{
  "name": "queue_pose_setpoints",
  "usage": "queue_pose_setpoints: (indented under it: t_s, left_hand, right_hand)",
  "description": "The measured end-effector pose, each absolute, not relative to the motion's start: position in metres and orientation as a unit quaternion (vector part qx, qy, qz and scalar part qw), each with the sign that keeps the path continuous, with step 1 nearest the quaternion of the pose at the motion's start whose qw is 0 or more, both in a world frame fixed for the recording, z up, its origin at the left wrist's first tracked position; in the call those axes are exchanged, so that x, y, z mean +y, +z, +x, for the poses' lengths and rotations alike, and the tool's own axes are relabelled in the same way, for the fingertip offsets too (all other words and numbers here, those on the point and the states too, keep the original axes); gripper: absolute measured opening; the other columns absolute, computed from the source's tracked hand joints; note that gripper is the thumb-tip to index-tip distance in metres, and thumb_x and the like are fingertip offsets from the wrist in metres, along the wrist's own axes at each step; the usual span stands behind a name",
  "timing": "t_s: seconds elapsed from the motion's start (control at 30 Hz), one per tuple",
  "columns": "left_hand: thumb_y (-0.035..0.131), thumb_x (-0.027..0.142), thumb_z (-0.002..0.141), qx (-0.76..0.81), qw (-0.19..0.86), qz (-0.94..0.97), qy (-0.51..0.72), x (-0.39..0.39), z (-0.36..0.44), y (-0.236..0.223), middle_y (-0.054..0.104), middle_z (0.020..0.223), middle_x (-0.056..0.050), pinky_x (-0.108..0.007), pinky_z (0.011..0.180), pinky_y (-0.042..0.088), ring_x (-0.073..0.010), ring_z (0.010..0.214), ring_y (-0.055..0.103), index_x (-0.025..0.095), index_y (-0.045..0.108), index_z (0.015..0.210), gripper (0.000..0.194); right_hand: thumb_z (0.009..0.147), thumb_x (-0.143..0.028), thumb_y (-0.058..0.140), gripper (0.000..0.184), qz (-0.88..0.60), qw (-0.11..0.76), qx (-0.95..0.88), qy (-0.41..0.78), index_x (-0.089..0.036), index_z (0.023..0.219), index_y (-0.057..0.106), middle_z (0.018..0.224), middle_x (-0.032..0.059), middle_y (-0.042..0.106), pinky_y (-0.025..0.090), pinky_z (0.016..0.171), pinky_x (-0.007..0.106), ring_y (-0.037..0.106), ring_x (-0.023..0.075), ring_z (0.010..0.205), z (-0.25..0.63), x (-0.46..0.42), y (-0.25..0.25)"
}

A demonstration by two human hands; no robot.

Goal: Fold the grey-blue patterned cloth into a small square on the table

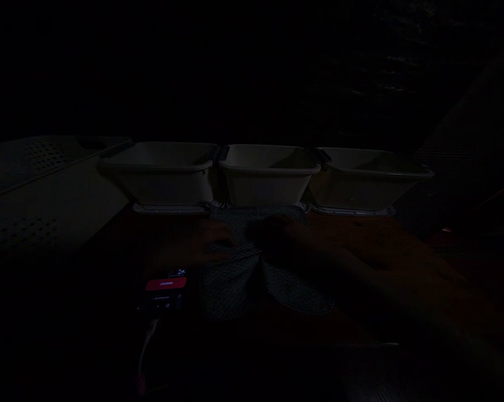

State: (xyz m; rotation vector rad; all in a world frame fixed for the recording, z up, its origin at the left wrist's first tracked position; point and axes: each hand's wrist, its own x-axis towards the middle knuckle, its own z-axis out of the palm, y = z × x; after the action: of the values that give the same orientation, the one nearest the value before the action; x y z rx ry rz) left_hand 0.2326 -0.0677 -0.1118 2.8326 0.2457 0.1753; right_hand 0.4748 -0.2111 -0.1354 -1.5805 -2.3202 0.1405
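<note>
The view is very dark. A grey, textured cloth (230,290) lies partly folded or rumpled on the brown wooden table, its near edge split into two lobes. My left hand (212,237) rests at the cloth's left side, thumb and fingers apart. Over the cloth's upper middle is my right hand (281,231), its forearm reaching in from the lower right. Shadow hides the right fingers, so whether they pinch the cloth does not show.
Three pale bins, left (163,184), middle (268,187) and right (360,187), stand in a row behind the cloth. A perforated pale basket (84,195) is at the left. A lit phone (166,285) with a cable (145,346) lies near the left hand on the table (360,245).
</note>
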Motion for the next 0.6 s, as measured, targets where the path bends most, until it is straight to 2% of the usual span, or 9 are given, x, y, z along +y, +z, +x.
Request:
queue_pose_setpoints:
  t_s: [0.17, 0.3, 0.4, 0.47, 0.6]
  left_hand:
    - [0.051, 0.032, 0.098, 0.074, 0.127, 0.984, 0.103, -0.061, 0.235, -0.115, 0.066, 0.105, -0.004, -0.03, 0.087, 0.046, -0.0177, 0.098, 0.061, 0.02, 0.066, 0.107, 0.022]
    - [0.052, 0.031, 0.097, 0.081, 0.112, 0.981, 0.136, -0.057, 0.236, -0.119, 0.066, 0.106, -0.005, -0.033, 0.09, 0.046, -0.0187, 0.1, 0.06, 0.021, 0.066, 0.105, 0.02]
    - [0.051, 0.032, 0.097, 0.084, 0.107, 0.981, 0.14, -0.055, 0.237, -0.122, 0.065, 0.108, -0.006, -0.034, 0.091, 0.046, -0.0195, 0.102, 0.059, 0.021, 0.066, 0.106, 0.021]
    - [0.051, 0.033, 0.097, 0.089, 0.109, 0.981, 0.132, -0.054, 0.237, -0.123, 0.065, 0.11, -0.006, -0.035, 0.093, 0.046, -0.0198, 0.104, 0.059, 0.021, 0.065, 0.109, 0.022]
    - [0.059, 0.045, 0.092, 0.091, 0.107, 0.987, 0.082, -0.058, 0.236, -0.126, 0.06, 0.126, -0.008, -0.038, 0.098, 0.043, -0.0235, 0.115, 0.056, 0.022, 0.062, 0.12, 0.037]
  right_hand:
    - [0.088, -0.043, 0.063, 0.046, -0.576, 0.169, -0.799, 0.035, -0.02, 0.128, 0.063, 0.135, 0.0126, 0.058, 0.043, 0.103, 0.049, 0.049, 0.0297, 0.127, 0.483, -0.206, -0.147]
    - [0.089, -0.041, 0.061, 0.046, -0.587, 0.168, -0.791, 0.04, -0.02, 0.13, 0.061, 0.135, 0.0126, 0.057, 0.042, 0.103, 0.049, 0.048, 0.0293, 0.128, 0.484, -0.201, -0.151]
    - [0.088, -0.042, 0.062, 0.054, -0.602, 0.161, -0.781, 0.05, -0.021, 0.137, 0.055, 0.143, 0.0124, 0.052, 0.041, 0.105, 0.05, 0.048, 0.0294, 0.13, 0.483, -0.199, -0.151]
    - [0.085, -0.047, 0.065, 0.069, -0.606, 0.128, -0.782, 0.064, -0.022, 0.147, 0.044, 0.152, 0.0131, 0.042, 0.035, 0.11, 0.053, 0.04, 0.0317, 0.138, 0.482, -0.2, -0.15]
    - [0.08, -0.059, 0.067, 0.104, -0.6, 0.043, -0.794, 0.09, -0.022, 0.158, 0.009, 0.163, 0.0159, 0.009, 0.017, 0.113, 0.067, 0.007, 0.0391, 0.149, 0.479, -0.206, -0.149]
